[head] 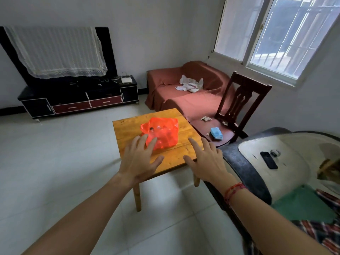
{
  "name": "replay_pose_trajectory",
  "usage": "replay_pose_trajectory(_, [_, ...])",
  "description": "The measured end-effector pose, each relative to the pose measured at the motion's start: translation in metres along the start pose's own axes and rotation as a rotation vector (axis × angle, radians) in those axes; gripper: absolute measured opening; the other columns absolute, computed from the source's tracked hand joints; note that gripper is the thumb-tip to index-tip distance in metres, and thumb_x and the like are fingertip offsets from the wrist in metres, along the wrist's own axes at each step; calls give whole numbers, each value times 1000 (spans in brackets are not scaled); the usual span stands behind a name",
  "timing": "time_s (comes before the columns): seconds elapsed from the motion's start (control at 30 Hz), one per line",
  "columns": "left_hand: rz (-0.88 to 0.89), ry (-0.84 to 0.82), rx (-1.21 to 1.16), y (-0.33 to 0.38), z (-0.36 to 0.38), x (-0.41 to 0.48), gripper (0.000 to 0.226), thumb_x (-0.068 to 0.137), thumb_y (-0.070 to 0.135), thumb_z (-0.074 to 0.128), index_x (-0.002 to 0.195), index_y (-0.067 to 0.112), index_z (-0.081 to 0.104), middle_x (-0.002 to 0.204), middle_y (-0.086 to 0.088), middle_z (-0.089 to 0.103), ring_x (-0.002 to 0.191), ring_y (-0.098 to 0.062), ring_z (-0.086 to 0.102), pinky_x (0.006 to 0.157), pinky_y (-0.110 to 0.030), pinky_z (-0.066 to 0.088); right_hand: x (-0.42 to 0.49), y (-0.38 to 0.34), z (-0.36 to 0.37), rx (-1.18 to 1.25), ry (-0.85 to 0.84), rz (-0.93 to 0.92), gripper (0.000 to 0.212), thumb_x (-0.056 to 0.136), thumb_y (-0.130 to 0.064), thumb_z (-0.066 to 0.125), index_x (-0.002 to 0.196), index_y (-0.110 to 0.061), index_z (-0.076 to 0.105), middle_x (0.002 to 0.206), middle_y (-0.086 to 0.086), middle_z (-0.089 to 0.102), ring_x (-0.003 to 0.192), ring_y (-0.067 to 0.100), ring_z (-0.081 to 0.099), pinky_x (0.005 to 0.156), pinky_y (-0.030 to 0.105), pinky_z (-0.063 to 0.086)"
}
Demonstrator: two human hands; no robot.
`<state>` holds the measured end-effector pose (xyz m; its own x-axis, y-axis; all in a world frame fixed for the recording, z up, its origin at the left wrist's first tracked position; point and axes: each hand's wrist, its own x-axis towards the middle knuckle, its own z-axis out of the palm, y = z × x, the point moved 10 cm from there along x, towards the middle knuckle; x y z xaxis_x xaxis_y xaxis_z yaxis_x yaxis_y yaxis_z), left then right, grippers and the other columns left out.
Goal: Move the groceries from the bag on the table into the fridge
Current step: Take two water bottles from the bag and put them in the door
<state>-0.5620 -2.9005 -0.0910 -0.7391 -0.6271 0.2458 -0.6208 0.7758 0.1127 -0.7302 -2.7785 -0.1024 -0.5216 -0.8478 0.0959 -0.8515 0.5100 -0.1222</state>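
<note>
No readable text, label, brand or number anywhere; blue packet on chair too blurred to read

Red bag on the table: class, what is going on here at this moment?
A person reaches both bare hands toward the red bag on the wooden table. The left hand is open, its fingertips over the bag's near edge; whether they touch is unclear. The right hand is open too, beside the bag. Nothing is held yet, the bag looks full, and no fridge is in view.

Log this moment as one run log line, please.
stage: reaching for bag | left hand: open, empty | right hand: open, empty | red plastic bag: on wooden table, untouched | fridge: not in view
</note>
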Motion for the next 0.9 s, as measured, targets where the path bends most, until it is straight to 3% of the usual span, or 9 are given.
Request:
replay_pose_trajectory(0.13, [-16,-35,8,-20,34,45,79,85,69,28,144,20,46,148,-14,44,135,-36,40,105,-51,40,53,4,21,8,-41,-10,72,96,-64,40,158,-37,16,163,14,24,146,35,28,112,54,32])
replay_pose_trajectory(0.6, [-101,-165,-123,-127,158,251,84,81,73,25,149,25,38,156,-9,35,142,-31,31,108,-52,40,284,6,111,23,-200,32,73,97,-66,39,159,-37,12,163,12,22,147,34,26,110,49,32])
replay_pose_trajectory(0.9, [-187,-260,-201,-185,236,332,86,81,75,24,152,26,33,159,-6,29,144,-28,27,107,-49,43,393,1,172,82,-282,79,74,96,-62,44,159,-35,17,158,14,29,139,37,35,103,50,38])
